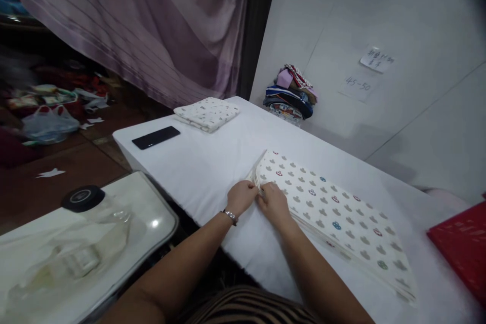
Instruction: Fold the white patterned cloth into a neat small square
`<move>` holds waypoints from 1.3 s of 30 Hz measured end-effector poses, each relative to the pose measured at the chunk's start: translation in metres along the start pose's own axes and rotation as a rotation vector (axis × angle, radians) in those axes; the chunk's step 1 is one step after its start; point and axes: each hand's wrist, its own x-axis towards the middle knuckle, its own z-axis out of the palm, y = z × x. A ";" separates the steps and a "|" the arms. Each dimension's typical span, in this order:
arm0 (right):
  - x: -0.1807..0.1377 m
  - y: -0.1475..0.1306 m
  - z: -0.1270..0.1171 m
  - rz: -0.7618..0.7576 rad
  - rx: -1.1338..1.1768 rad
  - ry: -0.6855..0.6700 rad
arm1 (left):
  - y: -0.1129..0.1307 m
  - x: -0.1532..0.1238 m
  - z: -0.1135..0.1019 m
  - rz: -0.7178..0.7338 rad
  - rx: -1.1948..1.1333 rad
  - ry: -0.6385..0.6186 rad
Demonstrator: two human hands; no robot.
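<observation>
A stack of white printed cloths [334,217] with small grey and coloured motifs lies on the white table [212,162]. My left hand [241,197], with a bracelet at the wrist, pinches the near left edge of the stack. My right hand [274,204] sits right beside it, fingers curled onto the same edge. Both hands touch the layered edges of the cloths.
A folded printed cloth [207,113] and a black phone [156,137] lie at the table's far end. A pile of coloured fabrics [291,93] leans against the wall. A red fabric [461,245] is at right. A plastic bottle [85,223] lies on a white surface at left.
</observation>
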 end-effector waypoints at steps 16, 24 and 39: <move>-0.002 0.003 0.005 0.213 0.308 0.171 | -0.025 0.018 -0.015 0.205 0.158 0.170; -0.005 0.003 0.009 0.080 0.153 0.133 | -0.016 0.022 -0.012 0.181 0.224 0.090; -0.006 -0.001 0.017 -0.056 -0.049 0.078 | -0.014 0.039 -0.010 0.039 -0.194 -0.097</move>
